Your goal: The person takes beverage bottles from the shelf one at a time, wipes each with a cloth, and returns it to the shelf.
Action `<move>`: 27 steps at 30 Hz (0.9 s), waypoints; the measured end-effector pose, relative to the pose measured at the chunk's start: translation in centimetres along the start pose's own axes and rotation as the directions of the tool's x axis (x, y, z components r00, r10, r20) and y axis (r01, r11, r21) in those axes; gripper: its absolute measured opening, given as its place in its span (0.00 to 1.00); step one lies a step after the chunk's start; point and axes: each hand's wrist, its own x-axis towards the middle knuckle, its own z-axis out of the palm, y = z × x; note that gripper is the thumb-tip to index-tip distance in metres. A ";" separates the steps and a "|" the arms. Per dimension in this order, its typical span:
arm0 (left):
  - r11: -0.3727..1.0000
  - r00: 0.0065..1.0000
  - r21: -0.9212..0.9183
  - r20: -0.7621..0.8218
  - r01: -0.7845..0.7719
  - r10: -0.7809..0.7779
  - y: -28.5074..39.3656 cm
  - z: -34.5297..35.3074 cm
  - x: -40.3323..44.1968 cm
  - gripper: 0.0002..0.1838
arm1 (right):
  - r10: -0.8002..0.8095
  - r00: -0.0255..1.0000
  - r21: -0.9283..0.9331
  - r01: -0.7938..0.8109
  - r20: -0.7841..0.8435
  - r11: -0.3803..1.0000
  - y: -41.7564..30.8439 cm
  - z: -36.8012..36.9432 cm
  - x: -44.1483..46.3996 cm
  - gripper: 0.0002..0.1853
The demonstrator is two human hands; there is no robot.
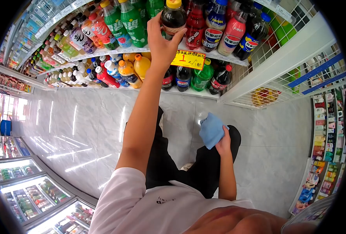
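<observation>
My left hand (163, 41) reaches up to the shelf, its fingers and thumb wrapped round a dark drink bottle (174, 17) with a yellow cap. The bottle is upright at the shelf's front edge; whether its base touches the shelf is hidden. Green soda bottles (133, 25) stand just left of this hand, and a red bottle (195, 27) stands to the right. Lower down, near my right knee, my right hand (223, 142) grips a crumpled light-blue cloth (211, 130).
A yellow price sign (188, 59) hangs from the shelf edge below the bottle. More bottles (184, 78) line the lower shelf. White wire mesh (274, 84) closes the shelf's right end. Glass-topped freezers (36, 195) stand at left, and packed shelves (325, 144) at right.
</observation>
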 end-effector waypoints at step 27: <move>0.950 0.945 0.079 0.108 0.301 -0.308 -4.6 0.3 0.3 0.43 | -0.027 0.997 0.026 0.029 -0.068 0.999 0.5 -0.6 0.1 0.26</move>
